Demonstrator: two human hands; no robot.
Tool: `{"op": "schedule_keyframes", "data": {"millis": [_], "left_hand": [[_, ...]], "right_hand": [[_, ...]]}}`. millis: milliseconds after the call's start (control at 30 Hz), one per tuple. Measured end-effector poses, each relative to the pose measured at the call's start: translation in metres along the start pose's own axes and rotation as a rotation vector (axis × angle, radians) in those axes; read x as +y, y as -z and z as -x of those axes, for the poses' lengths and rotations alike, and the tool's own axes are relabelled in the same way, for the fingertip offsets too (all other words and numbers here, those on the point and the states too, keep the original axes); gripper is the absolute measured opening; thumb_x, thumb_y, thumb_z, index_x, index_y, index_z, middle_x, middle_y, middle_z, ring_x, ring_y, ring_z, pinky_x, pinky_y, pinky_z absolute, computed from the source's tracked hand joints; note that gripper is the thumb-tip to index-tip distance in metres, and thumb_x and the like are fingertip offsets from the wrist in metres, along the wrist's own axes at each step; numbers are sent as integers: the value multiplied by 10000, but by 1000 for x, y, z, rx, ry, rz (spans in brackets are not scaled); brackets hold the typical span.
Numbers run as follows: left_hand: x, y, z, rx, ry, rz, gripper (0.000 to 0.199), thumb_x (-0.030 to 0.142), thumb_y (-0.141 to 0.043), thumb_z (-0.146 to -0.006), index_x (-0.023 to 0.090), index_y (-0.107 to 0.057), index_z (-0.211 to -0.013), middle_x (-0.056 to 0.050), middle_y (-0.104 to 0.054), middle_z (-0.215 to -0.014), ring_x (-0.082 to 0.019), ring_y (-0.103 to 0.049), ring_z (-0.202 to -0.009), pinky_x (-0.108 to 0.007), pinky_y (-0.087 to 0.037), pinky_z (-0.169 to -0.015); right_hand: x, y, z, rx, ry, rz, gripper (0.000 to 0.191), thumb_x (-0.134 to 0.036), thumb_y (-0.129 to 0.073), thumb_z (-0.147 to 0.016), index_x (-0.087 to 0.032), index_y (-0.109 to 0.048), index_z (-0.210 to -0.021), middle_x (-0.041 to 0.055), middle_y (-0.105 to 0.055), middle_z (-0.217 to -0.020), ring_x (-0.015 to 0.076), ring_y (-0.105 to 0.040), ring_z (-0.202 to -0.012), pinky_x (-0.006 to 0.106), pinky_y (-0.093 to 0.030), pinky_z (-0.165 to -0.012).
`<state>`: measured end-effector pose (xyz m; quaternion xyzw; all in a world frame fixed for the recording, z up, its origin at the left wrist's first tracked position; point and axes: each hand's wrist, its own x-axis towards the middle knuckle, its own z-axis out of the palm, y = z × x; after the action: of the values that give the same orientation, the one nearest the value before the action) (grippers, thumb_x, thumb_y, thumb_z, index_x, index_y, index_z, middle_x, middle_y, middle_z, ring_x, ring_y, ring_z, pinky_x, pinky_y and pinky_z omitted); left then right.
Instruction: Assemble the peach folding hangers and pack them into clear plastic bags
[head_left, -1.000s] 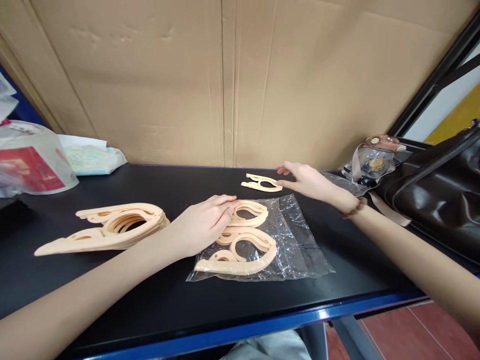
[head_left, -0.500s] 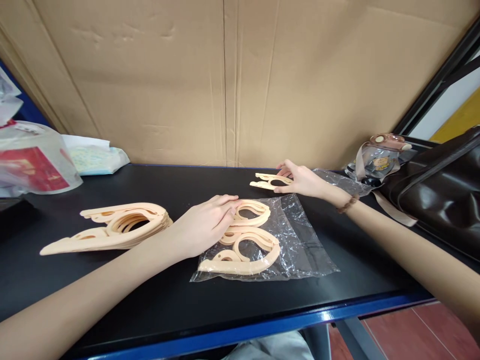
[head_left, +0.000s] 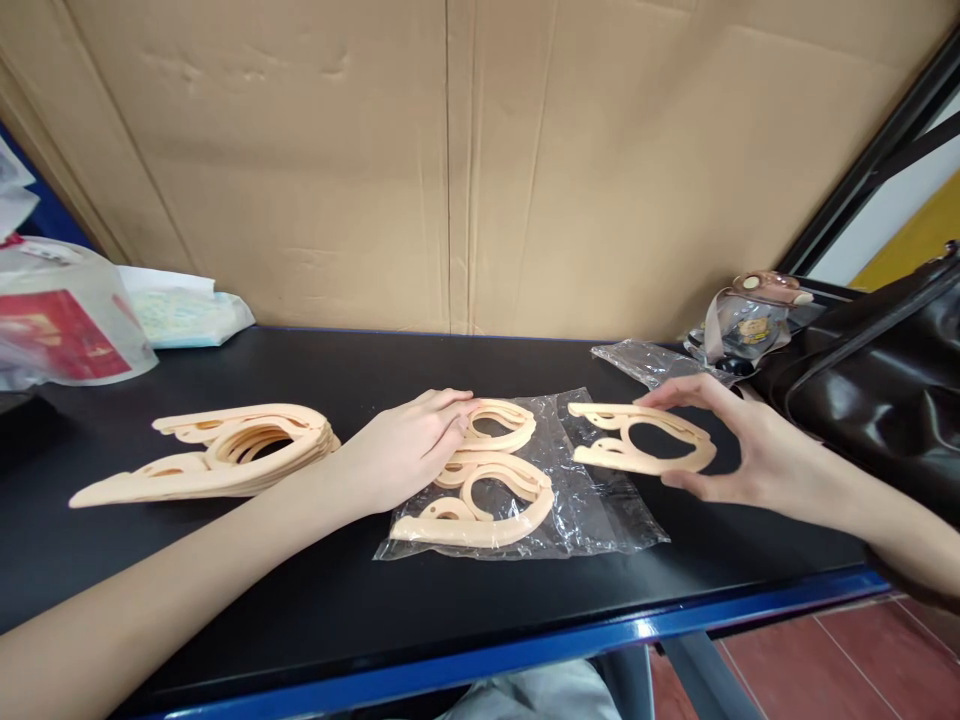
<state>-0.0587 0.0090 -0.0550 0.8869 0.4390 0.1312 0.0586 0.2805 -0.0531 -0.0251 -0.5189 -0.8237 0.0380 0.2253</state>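
My right hand holds a beige plastic folding hanger by its edges, thumb on the near side and fingers on the far side. The hanger is folded and above the right end of a clear plastic bag. Inside the bag lie folded hangers of the same kind, one group in front of the other. My left hand rests over their left part with fingers stretched out, hiding some of them. Left of it sits a stack of folded hangers on the black table, partly covered by my left forearm.
Another clear plastic wrapper lies at the back right, beside a transparent bottle with a strap and a dark brown leather bag. At the left stand a plastic tub and a tissue pack. Cardboard walls the back.
My right hand has brought the folding hanger from the back of the table towards me and to the right. My left hand stays on the bagged hangers.
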Motion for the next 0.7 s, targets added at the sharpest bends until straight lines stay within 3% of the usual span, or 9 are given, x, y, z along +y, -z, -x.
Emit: {"op": "schedule_keyframes", "data": {"millis": [167,300,433,567,700], "left_hand": [[2,2,0,5,-14,13,551,394,-144,-1010,178,-494,-1376,-46,-520,-1414,-207,-464,-1299,-371,-358,-1106],[2,3,1,-3,-11,14,541,389,-148,-1010,191,-487,-1382,-44,-511,-1423,-206,-455,-1306,-374,-351,-1109],[3,3,2,-7,-8,22,534,375,-157,-1008,183,-488,-1381,-48,-508,-1424,-207,-471,-1289,-376,-369,-1096],[2,2,2,-18,-9,19,523,354,-171,-1007,168,-475,-1390,-49,-492,-1438,-200,-455,-1304,-363,-363,-1100],[1,1,1,-19,-5,4,531,361,-167,-1008,152,-483,-1381,-51,-483,-1450,-208,-413,-1343,-371,-325,-1127]], "right_hand": [[-2,-6,12,-131,-51,30,515,-342,-709,-709,-313,-465,-1161,39,-609,-1201,273,-610,-1063,393,-526,-872],[-5,-15,3,-201,-38,-8,509,-323,-699,-695,-296,-497,-1162,72,-608,-1215,307,-587,-1103,453,-506,-909],[-6,-19,-9,-258,2,-37,501,-340,-681,-709,-288,-485,-1167,55,-601,-1224,283,-578,-1128,443,-490,-943],[2,-11,-12,-254,-9,4,503,-350,-694,-693,-286,-484,-1146,56,-611,-1217,286,-601,-1094,433,-513,-898],[12,-6,-12,-161,-14,158,506,-353,-699,-687,-279,-483,-1138,74,-629,-1204,328,-604,-1067,475,-510,-854]]}}
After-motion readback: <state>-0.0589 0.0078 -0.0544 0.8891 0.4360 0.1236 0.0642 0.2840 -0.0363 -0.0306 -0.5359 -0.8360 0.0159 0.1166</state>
